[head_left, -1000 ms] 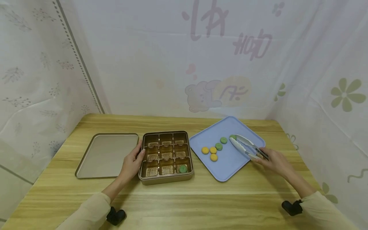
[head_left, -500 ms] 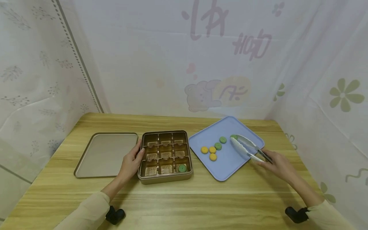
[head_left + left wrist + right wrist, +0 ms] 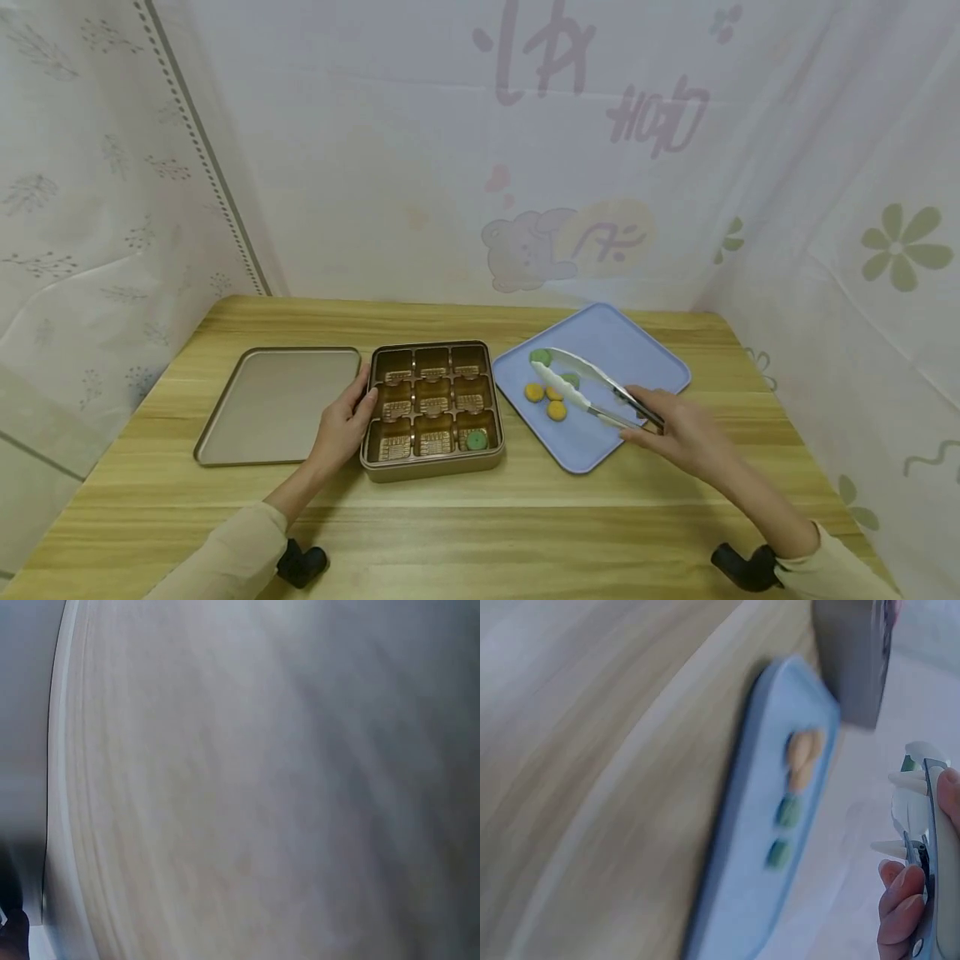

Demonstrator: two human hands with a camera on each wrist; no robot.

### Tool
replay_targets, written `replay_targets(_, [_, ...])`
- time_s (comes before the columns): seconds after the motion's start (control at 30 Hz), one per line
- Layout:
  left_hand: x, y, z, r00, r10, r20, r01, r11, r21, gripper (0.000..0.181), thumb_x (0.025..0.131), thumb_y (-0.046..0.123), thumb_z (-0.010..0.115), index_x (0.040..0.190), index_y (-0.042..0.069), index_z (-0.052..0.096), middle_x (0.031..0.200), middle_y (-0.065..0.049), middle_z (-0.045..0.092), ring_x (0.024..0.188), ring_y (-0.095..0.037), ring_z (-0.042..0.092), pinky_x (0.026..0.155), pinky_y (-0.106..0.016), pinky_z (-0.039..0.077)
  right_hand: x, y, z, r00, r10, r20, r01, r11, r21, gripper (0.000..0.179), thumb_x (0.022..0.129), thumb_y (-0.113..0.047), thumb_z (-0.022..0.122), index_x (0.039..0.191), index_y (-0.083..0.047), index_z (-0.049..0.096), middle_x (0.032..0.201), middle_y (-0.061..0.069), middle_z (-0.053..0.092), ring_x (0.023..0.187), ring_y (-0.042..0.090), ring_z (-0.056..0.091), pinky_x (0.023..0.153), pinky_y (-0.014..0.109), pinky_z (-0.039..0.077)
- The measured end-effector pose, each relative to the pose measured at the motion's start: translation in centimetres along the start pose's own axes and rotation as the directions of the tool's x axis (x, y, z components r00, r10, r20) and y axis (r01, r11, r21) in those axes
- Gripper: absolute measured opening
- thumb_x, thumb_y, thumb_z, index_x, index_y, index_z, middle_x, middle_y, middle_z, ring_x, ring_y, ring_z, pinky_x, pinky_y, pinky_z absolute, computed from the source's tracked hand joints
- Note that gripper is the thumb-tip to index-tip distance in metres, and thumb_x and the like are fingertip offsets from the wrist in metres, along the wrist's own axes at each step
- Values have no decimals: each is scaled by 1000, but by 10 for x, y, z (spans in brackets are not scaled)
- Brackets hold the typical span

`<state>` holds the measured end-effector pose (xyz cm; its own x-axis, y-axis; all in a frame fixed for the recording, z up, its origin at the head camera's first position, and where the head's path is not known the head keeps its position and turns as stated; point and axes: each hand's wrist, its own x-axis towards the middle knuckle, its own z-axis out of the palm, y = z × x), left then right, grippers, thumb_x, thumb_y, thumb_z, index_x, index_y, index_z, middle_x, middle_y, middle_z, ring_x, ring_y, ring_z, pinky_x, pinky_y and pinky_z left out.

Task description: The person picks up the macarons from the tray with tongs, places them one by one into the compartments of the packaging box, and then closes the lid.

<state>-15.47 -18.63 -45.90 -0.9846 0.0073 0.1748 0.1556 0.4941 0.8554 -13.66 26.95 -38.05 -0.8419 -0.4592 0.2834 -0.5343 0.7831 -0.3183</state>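
Note:
My right hand [image 3: 686,433] grips a pair of metal tongs [image 3: 611,385] with pale tips. A round green cookie [image 3: 540,357] sits between those tips, raised over the left part of the blue tray [image 3: 622,333]. Below the tongs lie yellow cookies [image 3: 557,410] and another green cookie [image 3: 571,380], partly covered by them. In the right wrist view two green cookies [image 3: 778,853] show on the tray. My left hand [image 3: 341,429] holds the left side of a bronze tin [image 3: 435,472], thumb at its rim. One green cookie [image 3: 476,440] occupies the tin's front right compartment.
A flat bronze lid [image 3: 277,408] lies left of the tin, close to my left hand. The tray stands at an angle, one corner near the tin's right side. Printed cloth [image 3: 375,208] hangs behind the wooden table [image 3: 450,542] and at both sides.
The tongs have picked up the green cookie from the right of the row and carried it left, over the other cookies. My left hand and the tin have stayed in place.

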Motion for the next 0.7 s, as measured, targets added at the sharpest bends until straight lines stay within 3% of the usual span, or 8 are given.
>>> replay_targets(0.1, [0, -1, 0, 1000, 2, -2, -2, 1000, 4, 52, 103, 22, 39, 146, -4, 26, 151, -20, 27, 137, -38, 28, 111, -50, 27, 7, -16, 5, 997, -71, 17, 69, 992, 101, 57, 78, -23, 77, 125, 3, 57, 89, 3, 63, 66, 5, 47, 50, 18, 39])
replay_targets(0.2, [0, -1, 1, 1000, 2, -5, -2, 1000, 1, 52, 103, 22, 40, 146, -4, 26, 151, -20, 27, 137, -38, 28, 112, -50, 27, 13, -32, 11, 991, -127, 42, 119, 981, 154, 57, 79, -25, 75, 126, 1, 57, 83, -5, 57, 61, 0, 41, 48, 14, 38])
replay_targets(0.43, [0, -2, 1, 1000, 6, -3, -6, 1000, -11, 52, 103, 21, 40, 146, -5, 26, 151, -20, 27, 138, -37, 27, 112, -49, 26, 26, -62, 26, 964, -227, 142, 201, 963, 178, 59, 82, -33, 72, 128, 0, 55, 86, -1, 60, 60, -2, 41, 48, 12, 40])
replay_targets(0.57, [0, -2, 1, 1000, 8, -2, -8, 1000, -15, 52, 103, 21, 40, 146, -5, 26, 151, -20, 27, 138, -38, 27, 112, -49, 26, 32, -69, 34, 944, -282, 170, 254, 952, 169, 57, 81, -31, 73, 127, -2, 57, 84, -1, 61, 57, -4, 37, 50, 12, 39])
replay_targets(0.7, [0, -2, 1, 1000, 2, 1, -2, 1000, -19, 52, 103, 21, 40, 146, -4, 26, 151, -20, 26, 138, -38, 26, 112, -49, 26, 37, -73, 39, 932, -305, 195, 279, 949, 148, 56, 81, -34, 73, 126, -4, 57, 94, 5, 66, 58, -4, 40, 55, 16, 44])
